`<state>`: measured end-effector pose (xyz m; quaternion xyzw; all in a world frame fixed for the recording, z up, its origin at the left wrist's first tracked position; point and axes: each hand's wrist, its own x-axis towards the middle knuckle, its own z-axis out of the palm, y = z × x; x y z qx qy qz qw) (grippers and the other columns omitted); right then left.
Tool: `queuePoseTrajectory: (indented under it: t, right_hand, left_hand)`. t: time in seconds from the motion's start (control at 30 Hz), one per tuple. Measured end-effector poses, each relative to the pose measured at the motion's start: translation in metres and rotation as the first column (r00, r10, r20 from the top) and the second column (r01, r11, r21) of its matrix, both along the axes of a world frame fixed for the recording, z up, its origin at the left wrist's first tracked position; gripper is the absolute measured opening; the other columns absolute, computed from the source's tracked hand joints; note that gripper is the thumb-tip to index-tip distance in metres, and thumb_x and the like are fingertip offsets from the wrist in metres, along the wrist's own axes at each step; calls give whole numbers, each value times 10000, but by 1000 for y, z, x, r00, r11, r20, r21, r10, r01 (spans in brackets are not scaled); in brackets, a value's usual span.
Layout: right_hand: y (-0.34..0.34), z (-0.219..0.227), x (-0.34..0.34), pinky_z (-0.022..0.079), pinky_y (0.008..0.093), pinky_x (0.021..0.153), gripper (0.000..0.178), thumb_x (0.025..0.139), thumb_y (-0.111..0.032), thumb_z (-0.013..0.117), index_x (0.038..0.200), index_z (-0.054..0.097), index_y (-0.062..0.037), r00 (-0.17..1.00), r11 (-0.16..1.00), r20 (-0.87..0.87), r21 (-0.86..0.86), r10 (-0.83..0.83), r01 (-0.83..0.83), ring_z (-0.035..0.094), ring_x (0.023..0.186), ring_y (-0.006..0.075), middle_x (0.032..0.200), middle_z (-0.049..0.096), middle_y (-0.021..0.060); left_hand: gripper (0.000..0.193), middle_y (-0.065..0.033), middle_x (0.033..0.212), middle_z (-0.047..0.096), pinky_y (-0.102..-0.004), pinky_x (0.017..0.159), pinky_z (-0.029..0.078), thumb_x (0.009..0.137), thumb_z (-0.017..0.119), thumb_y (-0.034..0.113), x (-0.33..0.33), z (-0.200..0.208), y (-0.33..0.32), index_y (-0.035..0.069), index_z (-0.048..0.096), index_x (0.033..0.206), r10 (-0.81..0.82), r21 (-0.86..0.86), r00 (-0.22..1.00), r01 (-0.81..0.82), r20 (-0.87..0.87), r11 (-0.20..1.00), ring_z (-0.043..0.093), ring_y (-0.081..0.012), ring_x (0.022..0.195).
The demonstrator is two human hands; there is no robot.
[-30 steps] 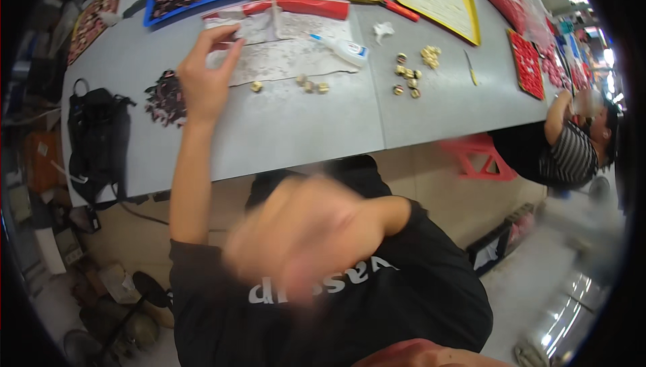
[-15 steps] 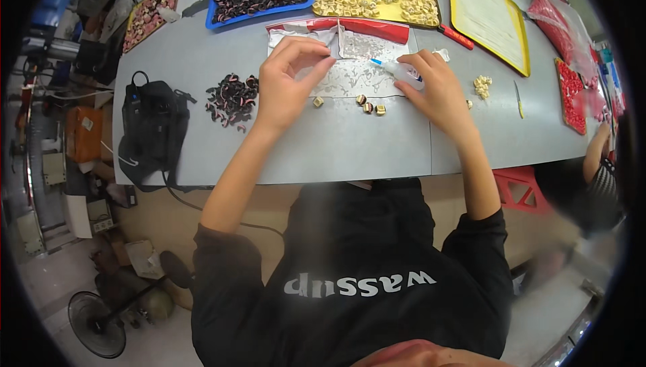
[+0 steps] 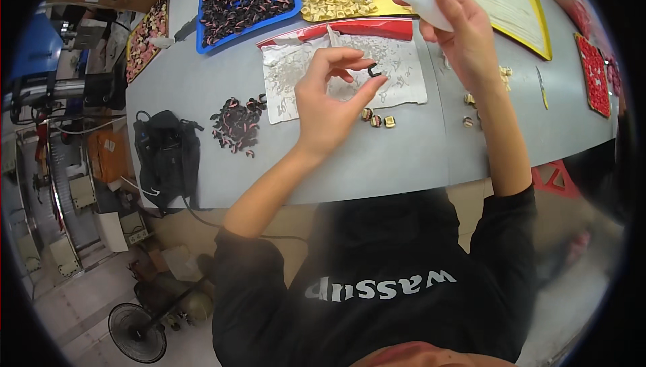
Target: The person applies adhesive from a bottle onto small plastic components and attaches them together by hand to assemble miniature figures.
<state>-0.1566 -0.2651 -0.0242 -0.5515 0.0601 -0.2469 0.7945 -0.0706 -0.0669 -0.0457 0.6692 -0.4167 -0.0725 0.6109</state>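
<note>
My left hand (image 3: 333, 97) is over a white sheet (image 3: 279, 84) streaked with dried residue. Its thumb and fingertips pinch a small black curved piece (image 3: 374, 71). My right hand (image 3: 465, 37) is raised farther back, wrapped round a white squeeze bottle (image 3: 431, 9) with a thin blue tip pointing left. Just in front of the sheet lie several small cream-and-dark blocks (image 3: 376, 121). Left of the sheet is a loose pile of black and pink curved pieces (image 3: 235, 126). A few more blocks (image 3: 468, 122) sit beside my right forearm, which partly hides them.
Along the back stand a blue tray (image 3: 297, 7) of black pieces, a yellow tray (image 3: 397, 7) of cream cubes and a yellow-rimmed tray (image 3: 544, 47) with a white surface. A yellow-handled knife (image 3: 543, 91) and a red tray (image 3: 593, 77) lie right. A black bag (image 3: 166, 158) is left.
My right hand has lifted the bottle up and back, away from the sheet. My left hand has shifted right, and the black piece in its fingertips now shows clearly. The whole view has shifted slightly.
</note>
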Motion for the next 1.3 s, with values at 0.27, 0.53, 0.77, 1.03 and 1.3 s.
queuePoseTrajectory:
  t: [0.27,0.53,0.77,1.03,1.3]
  right_hand:
    - [24,-16,1,353,171,623,335,939,-324,547,1060,547,-12,999,967,20,252,-33,27,314,620,57,1175,600,179]
    - [28,-24,-3,296,167,461,423,980,-391,423,960,581,2,986,994,-166,101,-18,35,293,488,23,997,661,166]
    - [32,-26,-5,236,139,395,376,998,-335,384,984,552,1,974,995,-205,-33,-101,96,270,452,-3,1031,634,157]
    - [35,-27,-5,253,139,389,415,994,-342,390,937,585,20,965,990,-246,-128,-93,63,288,419,-7,965,651,130]
    - [37,-26,-4,263,139,389,405,989,-345,405,927,591,9,964,989,-252,-138,-89,55,291,408,-8,928,655,114]
  left_hand:
    - [423,-78,871,694,-256,684,459,678,812,67,8,-15,10,37,524,986,162,-18,979,-161,124,987,660,-139,805]
    - [439,-60,855,688,-233,691,469,660,824,58,11,-20,12,40,518,974,148,-49,959,-140,241,989,669,-128,789]
    - [433,-60,844,675,-223,673,476,644,834,57,12,-24,9,32,532,953,137,-92,955,-116,264,989,667,-127,774]
    - [417,-63,844,657,-225,657,479,630,839,53,11,-26,8,28,550,931,140,-107,949,-113,284,988,657,-134,753]
    - [407,-68,841,654,-225,648,483,626,839,49,11,-27,8,23,555,917,137,-129,948,-104,287,986,643,-139,739]
